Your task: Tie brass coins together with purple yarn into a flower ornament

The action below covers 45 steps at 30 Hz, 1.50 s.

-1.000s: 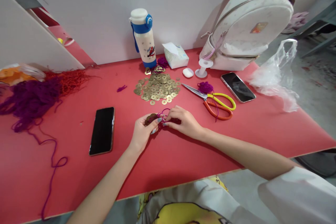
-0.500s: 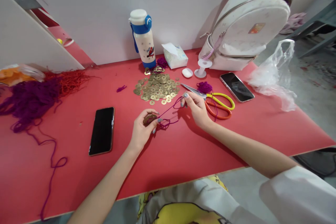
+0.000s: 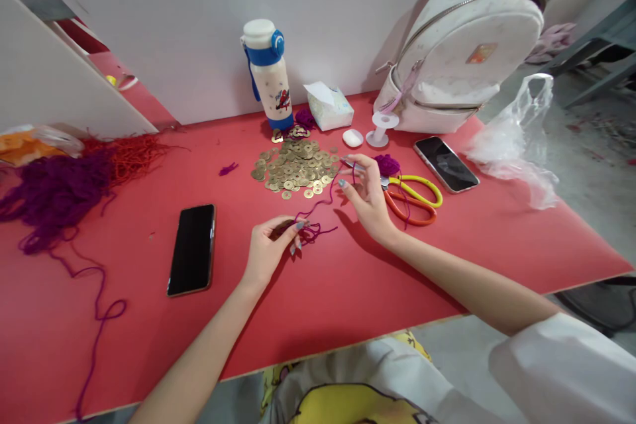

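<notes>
As left hand [image 3: 265, 246] clamps purple cord [image 3: 311, 233] beneath thumb, one length reaching right hand [image 3: 368, 202], thumb and forefinger apart

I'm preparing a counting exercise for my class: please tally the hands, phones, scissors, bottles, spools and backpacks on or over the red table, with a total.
Hands: 2 (left hand, right hand)
Phones: 2 (left phone, right phone)
Scissors: 1
Bottle: 1
Spool: 1
Backpack: 1
Total: 8
</notes>
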Available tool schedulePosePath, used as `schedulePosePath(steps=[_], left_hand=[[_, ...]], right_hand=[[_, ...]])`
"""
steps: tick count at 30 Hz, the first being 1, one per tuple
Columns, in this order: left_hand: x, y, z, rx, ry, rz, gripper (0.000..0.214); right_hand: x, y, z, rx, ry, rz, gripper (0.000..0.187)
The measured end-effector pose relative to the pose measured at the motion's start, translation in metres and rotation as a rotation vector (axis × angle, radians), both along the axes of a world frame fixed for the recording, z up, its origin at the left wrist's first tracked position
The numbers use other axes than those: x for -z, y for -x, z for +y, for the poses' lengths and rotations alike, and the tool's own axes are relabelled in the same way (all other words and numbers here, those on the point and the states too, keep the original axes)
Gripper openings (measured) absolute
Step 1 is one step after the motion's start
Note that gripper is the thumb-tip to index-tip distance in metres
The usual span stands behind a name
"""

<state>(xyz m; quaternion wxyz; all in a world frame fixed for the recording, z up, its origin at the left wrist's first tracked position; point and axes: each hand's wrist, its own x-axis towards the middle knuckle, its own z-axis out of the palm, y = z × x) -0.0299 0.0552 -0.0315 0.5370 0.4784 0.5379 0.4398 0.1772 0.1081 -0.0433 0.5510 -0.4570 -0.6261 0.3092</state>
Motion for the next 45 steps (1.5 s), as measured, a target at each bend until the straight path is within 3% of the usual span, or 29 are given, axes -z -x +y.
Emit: schedulePosePath(steps=[2, 4, 7, 11, 14, 20, 25, 29, 32, 35, 39, 42, 45], left_hand=[[-0.001, 0.0, 0.0, -0.015, -0.003, -0.045, 0.027], [-0.001, 0.0, 0.0, -0.024, -0.017, -0.073, 0.029], [0.001, 0.001, 0.0, 0.01, -0.028, -0.084, 0.029], [0.003, 0.001, -0.001, 0.072, -0.03, -0.094, 0.029], [0.003, 0.001, -0.001, 0.054, -0.033, -0.095, 0.027], [0.002, 0.001, 0.0, -0.119, -0.029, -0.043, 0.025], [0.001, 0.001, 0.001, -0.178, -0.003, 0.013, 0.02], [0.001, 0.002, 0.001, -0.193, -0.011, 0.001, 0.018], [0.0, 0.001, 0.001, -0.179, -0.02, -0.011, 0.016], [-0.002, -0.001, 0.0, -0.138, -0.014, -0.017, 0.017], [-0.008, -0.003, -0.002, -0.047, -0.012, 0.006, 0.02], [-0.01, -0.004, -0.004, 0.02, -0.044, 0.003, 0.02], [-0.007, -0.003, -0.004, 0.046, -0.05, -0.004, 0.018]], right_hand=[[-0.001, 0.0, -0.003, 0.044, -0.064, -0.069, 0.027], [-0.005, 0.001, -0.008, 0.001, -0.131, -0.135, 0.013], [-0.008, 0.005, -0.017, -0.256, -0.124, -0.265, 0.008], [-0.003, 0.014, -0.027, -0.482, 0.075, -0.348, 0.022], [0.002, 0.016, -0.026, -0.523, 0.096, -0.324, 0.006], [-0.001, 0.01, -0.017, -0.549, -0.028, -0.316, 0.014], [-0.004, 0.007, -0.016, -0.49, -0.062, -0.294, 0.038], [-0.006, 0.004, -0.015, -0.277, -0.023, -0.147, 0.052], [-0.006, 0.002, -0.013, -0.121, -0.031, -0.057, 0.046], [-0.005, 0.002, -0.013, -0.09, -0.08, -0.082, 0.026], [-0.006, 0.006, -0.02, -0.292, -0.163, -0.242, 0.013], [-0.003, 0.011, -0.025, -0.494, -0.097, -0.33, 0.013], [0.002, 0.015, -0.026, -0.587, -0.04, -0.398, 0.013]])
